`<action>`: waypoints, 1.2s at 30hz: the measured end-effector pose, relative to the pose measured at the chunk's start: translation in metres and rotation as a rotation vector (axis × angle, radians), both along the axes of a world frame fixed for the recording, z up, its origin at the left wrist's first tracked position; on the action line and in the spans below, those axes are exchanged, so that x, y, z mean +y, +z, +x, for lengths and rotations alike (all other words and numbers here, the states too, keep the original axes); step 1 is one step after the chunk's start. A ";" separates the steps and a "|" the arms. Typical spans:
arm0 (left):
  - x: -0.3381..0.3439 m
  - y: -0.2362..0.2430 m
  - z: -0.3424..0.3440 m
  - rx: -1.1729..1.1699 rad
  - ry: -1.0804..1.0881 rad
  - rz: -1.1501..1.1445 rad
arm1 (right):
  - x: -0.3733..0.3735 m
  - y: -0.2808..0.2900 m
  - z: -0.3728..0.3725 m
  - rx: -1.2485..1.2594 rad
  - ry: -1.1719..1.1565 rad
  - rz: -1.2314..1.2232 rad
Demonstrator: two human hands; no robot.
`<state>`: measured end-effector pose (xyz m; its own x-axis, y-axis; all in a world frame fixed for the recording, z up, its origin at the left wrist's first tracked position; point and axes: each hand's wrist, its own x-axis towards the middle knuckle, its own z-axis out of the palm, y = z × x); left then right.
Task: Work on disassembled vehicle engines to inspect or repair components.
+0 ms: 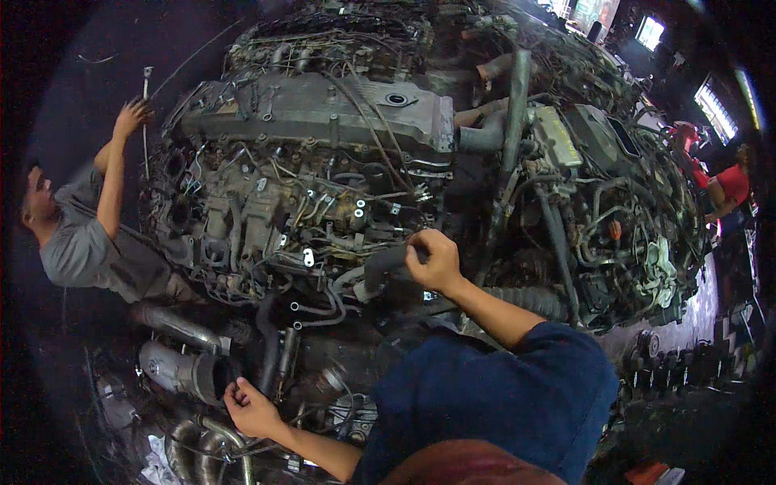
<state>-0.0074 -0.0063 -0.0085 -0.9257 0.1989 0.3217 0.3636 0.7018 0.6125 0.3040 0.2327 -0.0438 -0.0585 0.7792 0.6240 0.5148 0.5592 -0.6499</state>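
My right hand is over the near side of a large dirty engine, fingers curled in a pinch beside the end of a thick black hose. What lies between those fingers is hidden. Lower left, my left hand has its fingertips bent together at the dark mouth of a grey metal canister. I cannot make out what they grip. Two thin curved pipes with ring ends stick out of the engine between my hands.
At the left, another person in a grey shirt raises a hand to a thin metal rod. A second engine stands at the right, with a phone-like dark slab on top. A person in red is farther right. Metal pipes lie lower left.
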 end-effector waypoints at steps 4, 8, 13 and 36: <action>0.001 0.003 0.005 0.004 0.028 -0.018 | 0.000 0.002 0.000 -0.016 0.016 0.000; 0.003 0.004 0.007 0.038 0.046 -0.024 | 0.001 0.003 0.000 -0.003 0.012 0.015; 0.006 0.007 0.010 0.059 0.045 -0.073 | 0.001 0.005 0.000 -0.004 0.012 0.006; 0.002 0.006 0.008 -0.029 -0.001 -0.067 | -0.004 0.004 -0.001 0.037 0.007 0.019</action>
<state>0.0003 -0.0041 -0.0028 -0.9342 0.2195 0.2811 0.3470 0.7413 0.5744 0.3026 0.2287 -0.0397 -0.0405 0.7666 0.6408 0.4868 0.5752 -0.6574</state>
